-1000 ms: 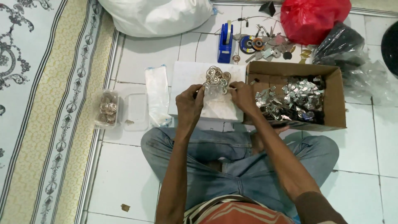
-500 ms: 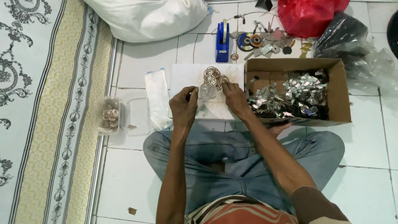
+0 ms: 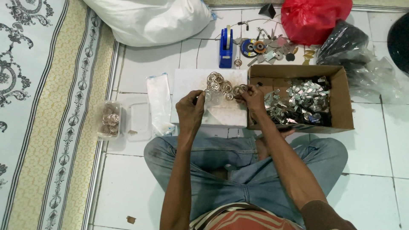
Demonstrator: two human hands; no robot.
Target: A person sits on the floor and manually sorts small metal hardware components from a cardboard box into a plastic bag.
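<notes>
I sit cross-legged on a white tiled floor. My left hand [image 3: 190, 110] and my right hand [image 3: 252, 97] both pinch a small clear plastic bag [image 3: 214, 99] stretched between them, above a white board [image 3: 221, 115]. A pile of round metal rings [image 3: 219, 83] lies on the far part of that board, just beyond my fingers. My right hand also seems to hold a ring at its fingertips.
A cardboard box [image 3: 344, 102] of shiny metal pieces stands to the right. A stack of clear bags [image 3: 159, 102] and a clear tub of rings [image 3: 109, 120] lie to the left. A blue tape dispenser [image 3: 226, 47], small tools, and white, red and black bags lie beyond. A patterned rug [image 3: 47, 106] borders the left.
The view has shifted, so everything sits lower in frame. Both hands stay at the small bag over the board, close to the ring pile.
</notes>
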